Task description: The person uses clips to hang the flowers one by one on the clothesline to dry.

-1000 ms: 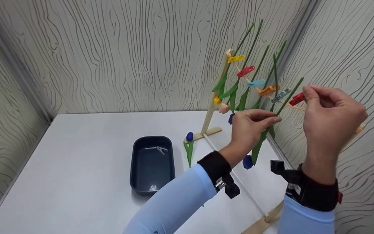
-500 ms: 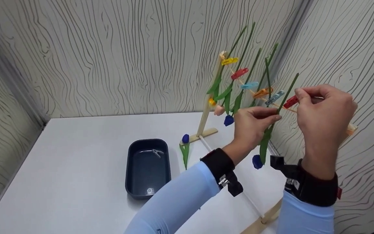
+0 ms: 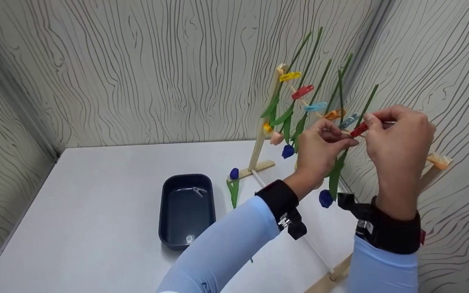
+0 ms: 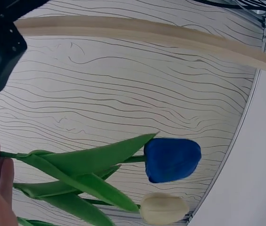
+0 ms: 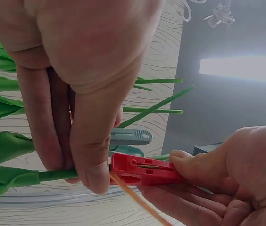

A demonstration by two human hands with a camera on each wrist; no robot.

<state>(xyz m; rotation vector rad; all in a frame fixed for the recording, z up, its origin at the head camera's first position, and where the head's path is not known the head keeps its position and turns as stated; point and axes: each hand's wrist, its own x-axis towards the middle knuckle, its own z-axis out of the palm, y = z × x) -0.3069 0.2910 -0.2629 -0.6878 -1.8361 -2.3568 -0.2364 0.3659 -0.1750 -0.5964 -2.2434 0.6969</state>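
Note:
My left hand [image 3: 319, 150] pinches the green stem of an upside-down artificial tulip between thumb and fingers. Its blue flower [image 4: 173, 160] hangs below, and its bare stem end [image 3: 369, 101] points up. Close beside, my right hand [image 3: 399, 148] pinches the handle end of a red clothespin [image 5: 145, 170]. The clothespin's jaws meet the stem and the thin string [image 5: 140, 200] right at my left fingertips; whether they are fully closed on both, I cannot tell. Along the same string hang several other tulips, held by yellow, red, light blue, orange and grey-blue clothespins [image 3: 349, 121].
The string runs between wooden posts [image 3: 259, 142] joined below by a white rod [image 3: 314, 248]. A dark blue basin [image 3: 163, 215] on the white table holds a pale clothespin [image 3: 198, 191]. Another blue tulip [image 3: 234, 174] lies beside the stand's foot. Patterned walls enclose the table.
My right hand has moved left with the red clothespin, bringing it up to the stem and string. My left hand has shifted slightly up the stem, and the tulip has moved right and up.

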